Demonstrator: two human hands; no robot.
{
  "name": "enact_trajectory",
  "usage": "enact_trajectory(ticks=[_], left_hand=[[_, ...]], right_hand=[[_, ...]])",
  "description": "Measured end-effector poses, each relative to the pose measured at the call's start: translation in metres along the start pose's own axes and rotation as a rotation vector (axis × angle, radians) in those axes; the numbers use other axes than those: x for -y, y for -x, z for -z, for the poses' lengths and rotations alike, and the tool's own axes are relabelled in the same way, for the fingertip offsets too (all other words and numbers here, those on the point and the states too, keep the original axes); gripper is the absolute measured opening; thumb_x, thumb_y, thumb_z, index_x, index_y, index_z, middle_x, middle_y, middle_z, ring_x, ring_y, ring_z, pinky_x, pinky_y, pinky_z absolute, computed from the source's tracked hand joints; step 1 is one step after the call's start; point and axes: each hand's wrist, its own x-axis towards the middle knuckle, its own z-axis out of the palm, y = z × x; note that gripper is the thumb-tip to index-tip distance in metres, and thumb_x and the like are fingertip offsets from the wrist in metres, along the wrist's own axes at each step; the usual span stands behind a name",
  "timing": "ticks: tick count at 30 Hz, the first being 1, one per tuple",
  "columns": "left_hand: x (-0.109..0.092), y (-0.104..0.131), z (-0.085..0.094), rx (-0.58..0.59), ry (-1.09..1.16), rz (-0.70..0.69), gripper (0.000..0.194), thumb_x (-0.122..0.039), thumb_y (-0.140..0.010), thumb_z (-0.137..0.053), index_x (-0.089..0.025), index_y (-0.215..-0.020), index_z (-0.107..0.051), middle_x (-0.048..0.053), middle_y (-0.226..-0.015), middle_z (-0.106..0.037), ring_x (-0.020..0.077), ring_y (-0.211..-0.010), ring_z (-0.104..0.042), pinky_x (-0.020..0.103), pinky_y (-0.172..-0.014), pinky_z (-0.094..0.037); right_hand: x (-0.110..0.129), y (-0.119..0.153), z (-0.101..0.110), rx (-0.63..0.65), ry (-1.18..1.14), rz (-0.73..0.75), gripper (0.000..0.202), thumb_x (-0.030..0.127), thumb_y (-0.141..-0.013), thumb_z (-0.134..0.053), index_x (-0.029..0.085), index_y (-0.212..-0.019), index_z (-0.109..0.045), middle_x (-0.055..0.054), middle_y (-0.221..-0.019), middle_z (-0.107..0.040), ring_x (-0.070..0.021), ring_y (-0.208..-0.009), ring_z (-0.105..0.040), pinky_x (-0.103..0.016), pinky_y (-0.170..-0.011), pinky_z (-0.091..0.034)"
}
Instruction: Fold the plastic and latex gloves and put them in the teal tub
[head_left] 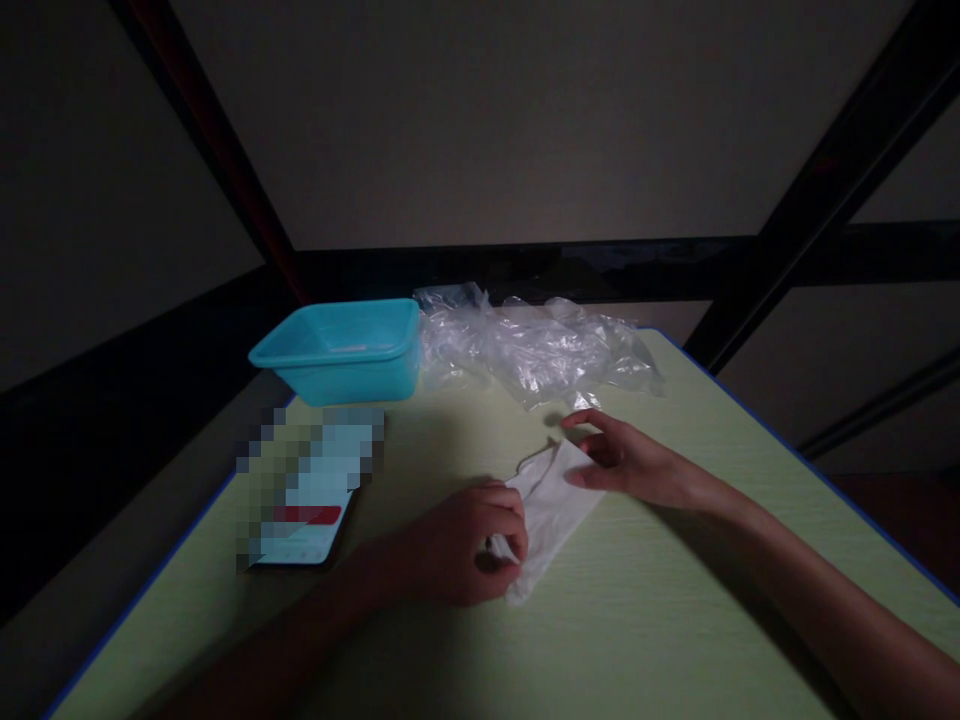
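A white, thin, folded sheet like a tissue or cloth lies slantwise on the pale green table. At its left edge my left hand pinches it between curled fingers and thumb. My right hand is at the sheet's upper right corner, fingers apart, the thumb resting on or just over the sheet. Whether the thumb touches it is not clear.
An open turquoise plastic basin stands at the table's back left. Beside it, crumpled clear plastic bags spread along the back edge. A phone with a lit, partly blurred screen lies at the left. Behind the table rises a wall.
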Motion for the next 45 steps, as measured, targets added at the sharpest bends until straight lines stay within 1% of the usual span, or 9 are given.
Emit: enact_trajectory(ticks=[4,11,18,24,31,34,38,42,45], left_hand=[[0.004,-0.001,0.004,-0.034,0.176,0.058,0.011,-0.005,-0.064,-0.054,-0.015,-0.067,-0.057,0.003,-0.074,-0.059,0.0144,-0.072,-0.055,0.025,-0.069,-0.042],[0.020,-0.008,0.009,-0.386,0.305,0.399,0.028,-0.015,-0.065,-0.053,-0.016,-0.093,-0.054,0.008,-0.100,-0.058,0.0209,-0.097,-0.053,0.034,-0.086,-0.041],[0.013,-0.012,-0.007,-0.361,0.300,0.417,0.044,-0.019,-0.061,-0.060,-0.016,-0.104,-0.050,0.012,-0.115,-0.053,0.0271,-0.111,-0.048,0.042,-0.098,-0.033],[0.008,-0.014,-0.011,-0.278,0.545,0.538,0.070,-0.023,-0.058,-0.069,-0.016,-0.120,-0.038,0.011,-0.102,-0.061,0.0268,-0.096,-0.057,0.038,-0.077,-0.045],[0.011,-0.017,-0.014,-0.234,0.835,0.418,0.045,-0.015,-0.060,-0.063,-0.014,-0.101,-0.047,0.005,-0.090,-0.065,0.0196,-0.080,-0.062,0.023,-0.060,-0.044],[0.007,-0.016,-0.005,-0.350,0.636,0.453,0.040,-0.011,-0.060,-0.060,-0.013,-0.099,-0.050,0.003,-0.082,-0.064,0.0165,-0.072,-0.061,0.022,-0.055,-0.043],[0.000,-0.008,0.014,-0.660,-0.019,0.363,0.017,-0.008,-0.065,-0.054,-0.016,-0.080,-0.058,0.001,-0.076,-0.062,0.0149,-0.071,-0.057,0.026,-0.065,-0.045],[0.012,0.001,0.020,-0.555,-0.589,0.011,0.022,0.000,-0.067,-0.044,-0.016,-0.070,-0.059,0.004,-0.075,-0.063,0.0168,-0.073,-0.056,0.030,-0.069,-0.044],[0.023,0.003,0.018,-0.366,-0.710,-0.044,0.027,0.004,-0.065,-0.040,-0.016,-0.068,-0.059,0.003,-0.072,-0.062,0.0160,-0.070,-0.055,0.028,-0.066,-0.044]], right_hand=[[-0.001,-0.001,-0.002,0.015,-0.030,0.047,0.046,0.016,-0.067,-0.065,0.021,-0.105,-0.040,0.006,-0.069,-0.053,-0.0102,-0.059,-0.051,-0.022,-0.051,-0.038],[0.002,-0.002,-0.003,0.035,-0.015,0.105,0.044,0.015,-0.067,-0.065,0.021,-0.105,-0.043,0.006,-0.068,-0.051,-0.0102,-0.061,-0.051,-0.022,-0.052,-0.039],[0.014,0.004,-0.007,0.097,-0.033,0.122,0.042,0.017,-0.072,-0.061,0.020,-0.109,-0.041,0.000,-0.084,-0.061,-0.0132,-0.071,-0.059,-0.025,-0.059,-0.046],[0.036,0.012,-0.010,0.009,-0.040,0.242,0.038,0.016,-0.073,-0.061,0.019,-0.107,-0.045,0.002,-0.074,-0.059,-0.0110,-0.064,-0.058,-0.022,-0.054,-0.046],[0.034,0.011,-0.002,-0.147,-0.053,0.293,0.034,0.016,-0.070,-0.064,0.019,-0.100,-0.049,0.003,-0.068,-0.059,-0.0108,-0.060,-0.056,-0.024,-0.054,-0.046],[0.029,0.009,0.000,-0.248,0.017,0.364,0.031,0.017,-0.069,-0.066,0.020,-0.097,-0.053,0.002,-0.069,-0.061,-0.0121,-0.062,-0.057,-0.026,-0.056,-0.046],[0.018,0.005,0.002,-0.415,0.293,0.669,0.013,0.014,-0.072,-0.064,0.021,-0.082,-0.060,0.000,-0.076,-0.063,-0.0146,-0.072,-0.057,-0.030,-0.066,-0.045],[0.002,-0.002,0.004,-0.221,0.747,0.834,0.020,0.005,-0.078,-0.050,0.020,-0.076,-0.062,-0.002,-0.075,-0.065,-0.0178,-0.079,-0.056,-0.037,-0.075,-0.041],[-0.005,-0.007,0.005,-0.058,0.921,0.801,0.026,0.000,-0.077,-0.043,0.018,-0.072,-0.062,-0.004,-0.074,-0.065,-0.0180,-0.079,-0.055,-0.035,-0.073,-0.042]])
